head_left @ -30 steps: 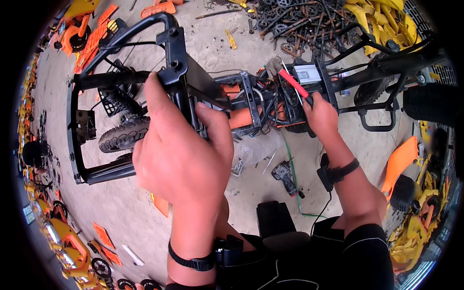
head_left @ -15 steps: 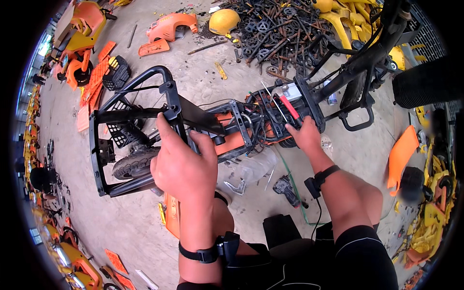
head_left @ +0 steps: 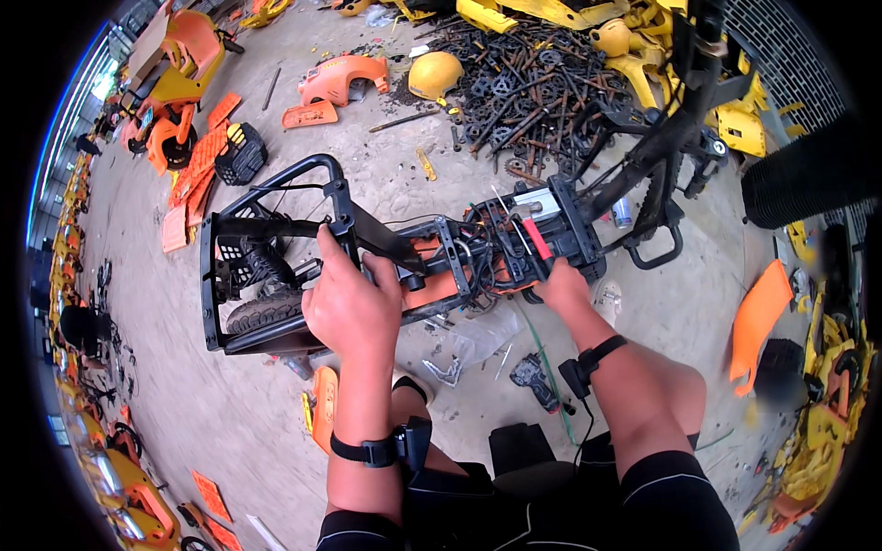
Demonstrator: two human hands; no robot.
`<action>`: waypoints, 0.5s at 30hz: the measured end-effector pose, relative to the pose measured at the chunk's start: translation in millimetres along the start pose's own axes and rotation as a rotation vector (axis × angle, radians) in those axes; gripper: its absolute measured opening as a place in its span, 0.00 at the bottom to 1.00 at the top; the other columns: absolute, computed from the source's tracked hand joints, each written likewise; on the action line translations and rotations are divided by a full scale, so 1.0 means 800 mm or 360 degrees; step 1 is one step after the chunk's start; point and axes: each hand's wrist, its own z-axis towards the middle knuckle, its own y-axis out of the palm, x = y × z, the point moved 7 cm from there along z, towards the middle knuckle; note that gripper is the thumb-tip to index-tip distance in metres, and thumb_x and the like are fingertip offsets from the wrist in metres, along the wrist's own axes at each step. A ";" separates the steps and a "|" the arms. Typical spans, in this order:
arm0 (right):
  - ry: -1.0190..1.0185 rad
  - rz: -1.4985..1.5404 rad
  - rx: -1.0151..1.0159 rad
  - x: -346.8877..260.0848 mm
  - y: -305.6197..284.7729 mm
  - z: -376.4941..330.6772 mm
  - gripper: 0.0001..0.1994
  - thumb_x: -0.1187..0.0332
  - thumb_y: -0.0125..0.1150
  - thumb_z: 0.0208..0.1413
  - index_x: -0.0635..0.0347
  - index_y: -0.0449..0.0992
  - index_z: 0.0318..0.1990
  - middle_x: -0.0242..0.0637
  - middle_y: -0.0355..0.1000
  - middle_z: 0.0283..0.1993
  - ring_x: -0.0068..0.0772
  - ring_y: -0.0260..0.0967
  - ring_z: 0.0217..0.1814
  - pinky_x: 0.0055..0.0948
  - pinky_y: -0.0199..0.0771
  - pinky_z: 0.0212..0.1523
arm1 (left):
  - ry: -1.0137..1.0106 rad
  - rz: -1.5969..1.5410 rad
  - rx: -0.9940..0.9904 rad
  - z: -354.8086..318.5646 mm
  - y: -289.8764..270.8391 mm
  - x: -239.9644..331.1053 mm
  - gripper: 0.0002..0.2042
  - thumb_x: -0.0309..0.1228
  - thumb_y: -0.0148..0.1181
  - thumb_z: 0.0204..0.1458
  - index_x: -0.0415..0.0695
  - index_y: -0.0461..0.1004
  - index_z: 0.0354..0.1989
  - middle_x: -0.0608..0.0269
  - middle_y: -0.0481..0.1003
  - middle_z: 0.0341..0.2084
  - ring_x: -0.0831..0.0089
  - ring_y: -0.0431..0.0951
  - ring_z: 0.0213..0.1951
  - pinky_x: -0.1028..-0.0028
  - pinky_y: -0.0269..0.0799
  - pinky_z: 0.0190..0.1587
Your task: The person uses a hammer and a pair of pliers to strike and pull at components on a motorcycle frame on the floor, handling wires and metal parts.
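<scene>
A black metal scooter frame (head_left: 276, 342) with a wheel (head_left: 266, 312) at its left end lies across the floor before me. My left hand (head_left: 354, 298) grips its upright bracket, index finger stretched along the bar and thumb on the other side. At the right, my right hand (head_left: 562, 285) is closed around the lower end of a red-handled hammer (head_left: 537, 239); its finger pads are hidden. The hammer's head rests over the boxy middle section, beside a thin metal rod (head_left: 511, 219). Loose dark wires (head_left: 480, 266) bunch between the hands, near an orange panel (head_left: 430, 289).
A cordless drill (head_left: 535, 381) and a clear plastic bag (head_left: 482, 335) lie on the floor near me. Beyond the frame are a heap of rusty metal parts (head_left: 528, 101), a yellow helmet-like shell (head_left: 435, 75) and an orange fender (head_left: 344, 78). An orange panel (head_left: 761, 317) lies right.
The view has shifted, so the frame appears lower. My right hand and the hammer are slightly nearer to me relative to the frame. My left hand keeps its hold on the bracket.
</scene>
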 end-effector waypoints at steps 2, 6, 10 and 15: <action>-0.0131 0.0291 -0.0104 0.002 -0.012 0.001 0.18 0.64 0.71 0.51 0.65 0.76 0.45 0.46 0.78 0.31 0.47 0.80 0.35 0.39 0.80 0.38 | -0.0029 0.0028 -0.0034 0.000 -0.001 0.005 0.29 0.33 0.62 0.48 0.31 0.70 0.60 0.57 0.77 0.19 0.58 0.77 0.20 0.61 0.71 0.29; 0.0181 0.1581 -0.0787 -0.011 -0.041 -0.053 0.14 0.63 0.71 0.56 0.59 0.75 0.42 0.28 0.70 0.26 0.21 0.62 0.21 0.24 0.63 0.21 | -0.0110 -0.0109 -0.0036 -0.005 -0.013 0.010 0.32 0.33 0.62 0.49 0.35 0.66 0.65 0.46 0.76 0.43 0.52 0.76 0.46 0.57 0.68 0.51; 0.0320 0.2003 -0.0858 -0.036 -0.078 -0.120 0.13 0.61 0.72 0.59 0.55 0.72 0.40 0.21 0.62 0.24 0.13 0.55 0.20 0.18 0.55 0.18 | 0.0119 -0.0645 0.0203 -0.020 -0.034 0.022 0.32 0.21 0.63 0.46 0.37 0.65 0.64 0.44 0.67 0.61 0.46 0.67 0.61 0.55 0.61 0.64; 0.0466 0.2460 -0.1245 -0.088 -0.088 -0.144 0.09 0.62 0.65 0.64 0.55 0.74 0.41 0.24 0.67 0.30 0.10 0.57 0.21 0.15 0.55 0.18 | 0.0616 -0.1347 -0.0685 -0.077 -0.004 0.118 0.35 0.15 0.64 0.39 0.42 0.68 0.63 0.51 0.70 0.60 0.48 0.69 0.62 0.53 0.64 0.63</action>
